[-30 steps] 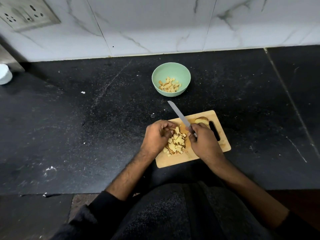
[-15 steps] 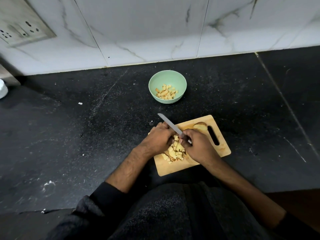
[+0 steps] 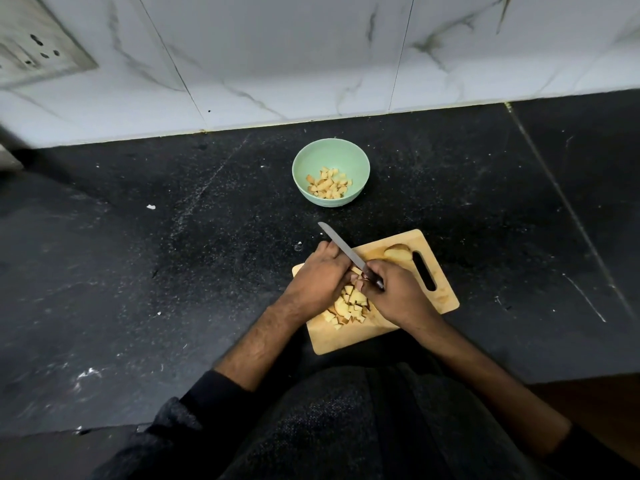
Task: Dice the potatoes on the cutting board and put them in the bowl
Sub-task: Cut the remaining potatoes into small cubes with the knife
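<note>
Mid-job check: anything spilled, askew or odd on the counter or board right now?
Nothing serious. A few pale crumbs lie on the black stone counter, left of the mint-green bowl. The wooden cutting board sits skewed to the counter edge. Diced potato stays on the board; an uncut potato piece waits near its handle slot.

A black speckled stone countertop (image 3: 173, 271) carries a wooden cutting board (image 3: 440, 292). Beyond the board, toward the wall, a green bowl (image 3: 330, 152) stands on the counter, and a small white crumb (image 3: 151, 206) lies well to the bowl's left.
</note>
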Demonstrator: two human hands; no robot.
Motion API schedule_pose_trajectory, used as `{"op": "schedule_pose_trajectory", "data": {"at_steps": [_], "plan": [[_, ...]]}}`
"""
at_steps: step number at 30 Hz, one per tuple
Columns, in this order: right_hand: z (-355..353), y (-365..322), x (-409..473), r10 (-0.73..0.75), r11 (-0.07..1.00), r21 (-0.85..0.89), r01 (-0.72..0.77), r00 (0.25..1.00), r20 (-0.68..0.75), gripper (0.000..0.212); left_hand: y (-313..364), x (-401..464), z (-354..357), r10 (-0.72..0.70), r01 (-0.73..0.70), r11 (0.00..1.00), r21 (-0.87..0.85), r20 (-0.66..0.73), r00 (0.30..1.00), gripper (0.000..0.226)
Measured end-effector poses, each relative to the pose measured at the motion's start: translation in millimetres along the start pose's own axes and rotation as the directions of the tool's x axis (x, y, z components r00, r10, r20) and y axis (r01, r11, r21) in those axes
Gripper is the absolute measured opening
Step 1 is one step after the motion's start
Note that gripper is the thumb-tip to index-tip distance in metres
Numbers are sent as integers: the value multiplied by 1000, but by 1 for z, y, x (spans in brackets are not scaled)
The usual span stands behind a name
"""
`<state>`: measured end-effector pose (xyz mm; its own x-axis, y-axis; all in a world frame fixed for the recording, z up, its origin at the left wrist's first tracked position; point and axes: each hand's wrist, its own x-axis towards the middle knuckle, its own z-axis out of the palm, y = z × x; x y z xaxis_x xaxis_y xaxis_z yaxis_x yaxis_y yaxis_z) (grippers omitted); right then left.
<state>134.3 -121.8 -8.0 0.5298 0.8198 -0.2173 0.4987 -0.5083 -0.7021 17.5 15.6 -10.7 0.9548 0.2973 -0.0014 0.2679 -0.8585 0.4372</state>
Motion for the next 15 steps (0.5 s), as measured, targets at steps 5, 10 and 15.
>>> {"op": "schedule_pose_trajectory", "data": {"at_steps": [5, 10, 15], "plan": [[-2, 0, 1, -23, 999, -28, 22, 1000, -16, 14, 3, -1, -1, -50, 50, 998, -45, -4, 999, 26], [-6, -6, -3, -47, 990, -137, 38, 997, -62, 16, 6, -2, 0, -44, 41, 990, -138, -16, 999, 30], [-4, -9, -7, -35, 981, -192, 21, 997, -69, 18, 10, -3, 3, -53, 47, 976, -213, -22, 998, 25]]}}
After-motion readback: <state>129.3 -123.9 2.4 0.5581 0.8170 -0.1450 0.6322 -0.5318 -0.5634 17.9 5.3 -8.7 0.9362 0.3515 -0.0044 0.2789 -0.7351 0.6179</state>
